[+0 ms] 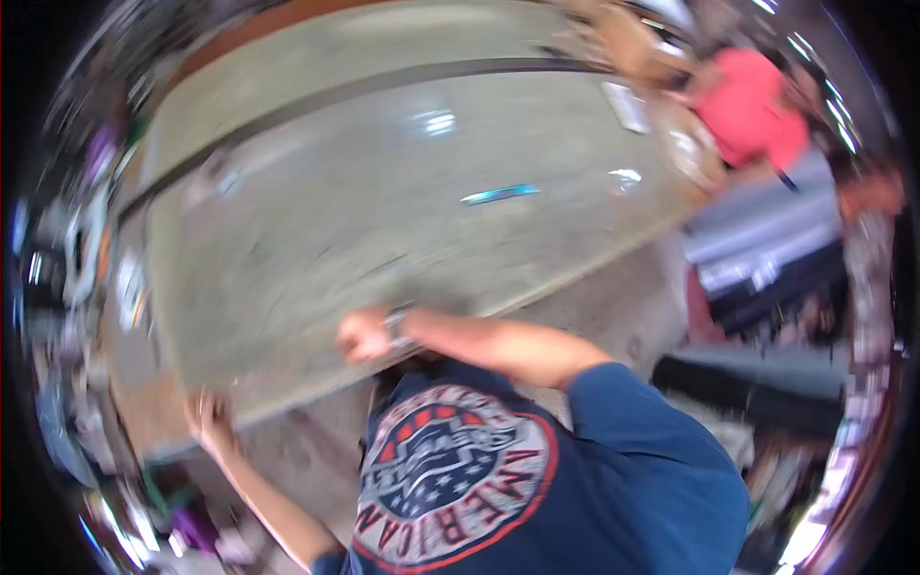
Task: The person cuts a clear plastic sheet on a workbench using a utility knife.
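Observation:
My left hand (209,422) is at the near left edge of a large table (316,211), by its corner; motion smears its fingers. My right hand (365,334), with a watch (397,326) on the wrist, is over the table's near edge, its fingers curled; what it holds, if anything, cannot be made out. A thin blue object (500,195) lies on the table beyond my right hand, touched by neither hand.
A person in a red shirt (749,107) is at the table's far right end, near brown material (628,43). A white item (626,106) lies near that end. A dark strip (383,80) crosses the far side. Dark rolls (747,393) lie at the right.

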Action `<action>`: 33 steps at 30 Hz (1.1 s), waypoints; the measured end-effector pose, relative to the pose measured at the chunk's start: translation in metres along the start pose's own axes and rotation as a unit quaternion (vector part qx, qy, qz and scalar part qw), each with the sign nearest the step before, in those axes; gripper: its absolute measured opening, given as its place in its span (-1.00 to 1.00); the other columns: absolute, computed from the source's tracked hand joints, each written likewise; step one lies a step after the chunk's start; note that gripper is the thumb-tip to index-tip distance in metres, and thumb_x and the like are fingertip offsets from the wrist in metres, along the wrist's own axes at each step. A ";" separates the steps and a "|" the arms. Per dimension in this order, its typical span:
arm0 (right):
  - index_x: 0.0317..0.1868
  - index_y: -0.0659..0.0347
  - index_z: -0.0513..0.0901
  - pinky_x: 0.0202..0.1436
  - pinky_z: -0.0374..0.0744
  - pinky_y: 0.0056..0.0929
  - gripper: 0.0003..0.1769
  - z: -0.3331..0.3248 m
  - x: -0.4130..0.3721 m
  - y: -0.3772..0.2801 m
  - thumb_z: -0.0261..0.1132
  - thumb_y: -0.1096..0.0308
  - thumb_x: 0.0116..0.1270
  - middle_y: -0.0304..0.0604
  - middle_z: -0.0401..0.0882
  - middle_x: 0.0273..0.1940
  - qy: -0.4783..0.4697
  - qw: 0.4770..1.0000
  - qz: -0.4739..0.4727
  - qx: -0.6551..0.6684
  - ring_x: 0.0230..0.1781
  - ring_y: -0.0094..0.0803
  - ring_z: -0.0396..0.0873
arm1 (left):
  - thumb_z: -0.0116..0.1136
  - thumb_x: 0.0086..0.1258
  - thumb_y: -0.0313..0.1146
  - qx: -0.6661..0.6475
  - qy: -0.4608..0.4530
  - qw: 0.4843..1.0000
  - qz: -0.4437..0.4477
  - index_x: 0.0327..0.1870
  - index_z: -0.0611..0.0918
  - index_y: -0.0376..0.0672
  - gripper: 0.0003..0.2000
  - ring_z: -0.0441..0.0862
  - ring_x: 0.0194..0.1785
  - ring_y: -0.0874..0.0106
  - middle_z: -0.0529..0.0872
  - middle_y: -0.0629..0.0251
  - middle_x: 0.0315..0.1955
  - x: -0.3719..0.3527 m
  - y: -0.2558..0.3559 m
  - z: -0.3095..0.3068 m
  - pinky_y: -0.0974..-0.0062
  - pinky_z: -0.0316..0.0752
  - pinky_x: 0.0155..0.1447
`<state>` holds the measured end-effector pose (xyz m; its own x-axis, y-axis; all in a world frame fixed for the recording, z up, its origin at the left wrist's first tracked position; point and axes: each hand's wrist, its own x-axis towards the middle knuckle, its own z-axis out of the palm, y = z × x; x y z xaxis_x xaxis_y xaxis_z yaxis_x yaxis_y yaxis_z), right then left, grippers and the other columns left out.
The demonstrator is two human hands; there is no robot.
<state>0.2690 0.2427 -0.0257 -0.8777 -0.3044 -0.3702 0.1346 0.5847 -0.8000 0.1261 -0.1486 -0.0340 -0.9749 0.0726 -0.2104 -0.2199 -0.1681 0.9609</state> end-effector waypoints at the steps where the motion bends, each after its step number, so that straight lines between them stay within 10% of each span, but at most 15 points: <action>1: -0.23 0.22 0.83 -0.10 0.69 -0.11 -0.73 0.004 -0.005 -0.005 0.36 0.26 0.12 0.07 0.81 -0.25 0.015 1.000 0.004 -0.010 -0.21 -0.08 0.77 | 0.36 0.35 -0.49 0.053 0.096 0.994 -0.018 0.36 0.48 -0.29 -0.45 0.71 0.06 0.29 0.69 0.08 0.11 0.011 -0.015 -0.032 0.28 0.69 0.12; 3: -0.20 0.24 0.78 -0.15 0.65 -0.04 -0.72 0.018 -0.002 0.014 0.37 0.22 0.20 0.06 0.76 -0.31 -0.017 0.996 -0.046 0.074 -0.28 -0.03 0.71 | 0.41 0.31 -0.47 0.171 0.115 0.978 0.022 0.37 0.51 -0.31 -0.42 0.70 0.19 0.19 0.69 0.03 0.18 0.010 -0.002 -0.054 0.27 0.66 0.24; 6: -0.25 0.24 0.71 -0.25 0.63 -0.41 -0.91 0.021 0.004 0.020 0.41 0.41 0.37 -0.31 0.70 -0.39 -0.079 0.980 0.038 0.180 -0.39 -0.53 0.63 | 0.42 0.28 -0.53 0.202 0.099 0.974 0.034 0.19 0.63 -0.24 -0.57 0.68 -0.05 0.44 0.72 0.26 -0.08 0.019 0.012 -0.098 0.43 0.62 0.03; 16: -0.19 0.34 0.69 -0.36 0.58 -0.51 -0.91 0.022 0.015 0.012 0.38 0.47 0.46 -0.26 0.70 -0.40 -0.003 0.966 0.176 0.188 -0.45 -0.57 0.61 | 0.46 0.24 -0.50 0.309 0.158 0.934 0.082 0.19 0.65 -0.19 -0.54 0.57 -0.27 0.53 0.69 0.39 -0.26 0.045 -0.008 -0.108 0.55 0.55 -0.08; 19: -0.19 0.33 0.70 -0.37 0.58 -0.52 -0.91 0.016 0.014 0.017 0.38 0.47 0.46 -0.26 0.70 -0.40 0.007 0.964 0.211 0.163 -0.45 -0.57 0.61 | 0.50 0.21 -0.39 0.446 0.229 0.851 0.159 0.15 0.70 -0.21 -0.56 0.60 -0.24 0.45 0.68 0.32 -0.25 0.041 -0.024 -0.113 0.48 0.57 -0.05; 33: -0.18 0.34 0.71 -0.27 0.68 -0.49 -0.89 -0.002 0.010 0.026 0.39 0.44 0.46 -0.24 0.73 -0.36 -0.026 0.953 0.260 0.156 -0.38 -0.54 0.67 | 0.46 0.24 -0.30 0.388 0.270 0.875 0.105 0.01 0.78 -0.29 -0.64 0.71 -0.18 0.41 0.76 0.20 -0.21 0.043 -0.037 -0.117 0.44 0.62 0.00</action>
<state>0.2634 0.2564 -0.0497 -0.6326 -0.0767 -0.7707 0.6820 0.4165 -0.6012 0.0887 -0.2540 -0.0990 -0.9109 -0.3908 0.1325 -0.1493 0.6115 0.7770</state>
